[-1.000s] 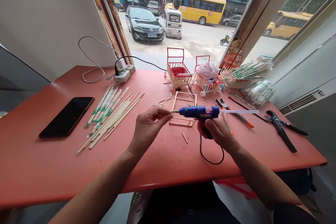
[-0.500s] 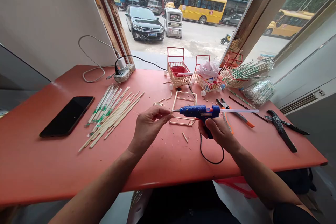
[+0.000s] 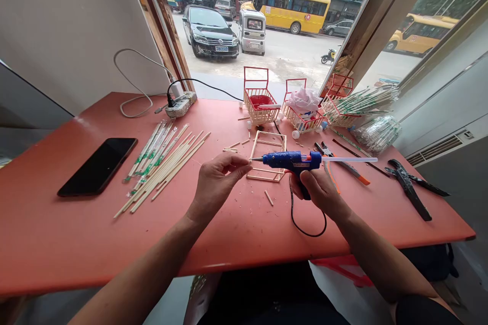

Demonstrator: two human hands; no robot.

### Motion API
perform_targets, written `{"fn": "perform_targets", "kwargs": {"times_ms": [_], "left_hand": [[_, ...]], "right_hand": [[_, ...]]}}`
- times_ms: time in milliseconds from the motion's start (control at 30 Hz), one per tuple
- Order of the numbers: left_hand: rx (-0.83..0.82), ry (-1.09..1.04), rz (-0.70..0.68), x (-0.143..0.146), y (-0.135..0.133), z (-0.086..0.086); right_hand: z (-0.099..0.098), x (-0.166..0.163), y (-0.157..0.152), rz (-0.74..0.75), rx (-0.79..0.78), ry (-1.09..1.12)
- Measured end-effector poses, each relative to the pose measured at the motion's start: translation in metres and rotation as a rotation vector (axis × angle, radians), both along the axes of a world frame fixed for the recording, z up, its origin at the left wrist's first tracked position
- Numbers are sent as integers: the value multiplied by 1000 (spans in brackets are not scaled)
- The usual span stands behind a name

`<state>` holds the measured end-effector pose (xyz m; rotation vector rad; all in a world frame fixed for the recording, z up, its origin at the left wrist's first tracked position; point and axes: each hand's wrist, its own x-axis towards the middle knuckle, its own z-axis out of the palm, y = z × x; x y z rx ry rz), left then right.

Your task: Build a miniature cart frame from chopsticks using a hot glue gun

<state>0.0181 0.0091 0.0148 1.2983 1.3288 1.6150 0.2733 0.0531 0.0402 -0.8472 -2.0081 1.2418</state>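
Observation:
My right hand (image 3: 318,188) is wrapped round the handle of a blue hot glue gun (image 3: 292,160), which points left with a clear glue stick out of its back. The fingers of my left hand (image 3: 224,172) are pinched on a short wooden stick (image 3: 250,161); only its pale end shows at the gun's nozzle. Whether stick and nozzle touch, I cannot tell. Behind and below the gun lies a box-like frame of thin sticks (image 3: 263,179), partly covered by the gun. One loose short stick (image 3: 269,197) rests on the table nearer to me.
Long sticks (image 3: 163,177) and a black phone (image 3: 98,166) lie to the left. Small stick-built carts (image 3: 261,106) stand at the back. Pliers (image 3: 343,165), black cutters (image 3: 407,190) and wrapped stick bundles (image 3: 377,134) are on the right. The gun's cord (image 3: 310,235) loops on the red table (image 3: 152,249).

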Motion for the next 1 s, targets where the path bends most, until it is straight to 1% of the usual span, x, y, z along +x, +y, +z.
{"fn": "perform_targets", "kwargs": {"times_ms": [167,333,633,800,1000], "left_hand": [[8,17,8,0,-1,0],[-5,18,10,0,0,0],[-24,-6,-4,-1,0,0],[-29,-34,-21,1,0,0],[-37,-20,-20,0,-1,0]], "right_hand": [[2,0,0,13,11,-24],[-1,1,1,21,15,-41],[-4,1,2,5,-18,-3],[-4,1,2,4,-3,-5],[-4,1,2,-22,-15,7]]}}
